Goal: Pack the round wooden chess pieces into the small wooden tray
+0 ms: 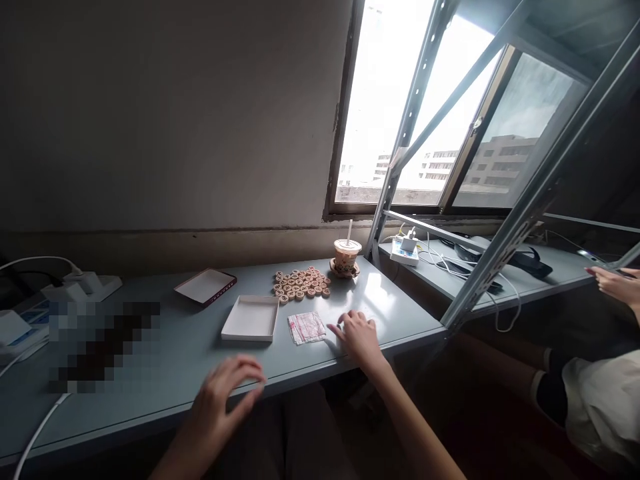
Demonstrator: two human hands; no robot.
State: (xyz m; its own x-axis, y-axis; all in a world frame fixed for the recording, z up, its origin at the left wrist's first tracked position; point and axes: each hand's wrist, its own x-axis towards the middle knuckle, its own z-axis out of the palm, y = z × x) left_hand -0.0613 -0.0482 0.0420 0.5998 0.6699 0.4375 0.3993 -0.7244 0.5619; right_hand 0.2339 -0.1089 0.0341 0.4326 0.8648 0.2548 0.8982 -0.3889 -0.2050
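Observation:
My left hand [231,390] hovers at the desk's front edge, fingers curved and apart, holding nothing. Resting over the desk to the right is my right hand [357,335], fingers spread and nothing visible in its grasp. Just left of it lies a folded sheet [307,327], thin and white with red print. An open white box tray [251,319] sits beyond my left hand. Behind the sheet, several round wooden xiangqi pieces [300,285] lie in a flat cluster with characters on top. A shallow box lid [206,285] with dark red sides lies inside-up farther back.
A plastic cup with a straw [347,255] stands at the back right corner. A metal rack post [406,133] rises beside the desk [165,373]. Power strips [405,250] and cables lie on the neighbouring desk, where another person's hand [617,285] shows. More chargers [83,287] stand left.

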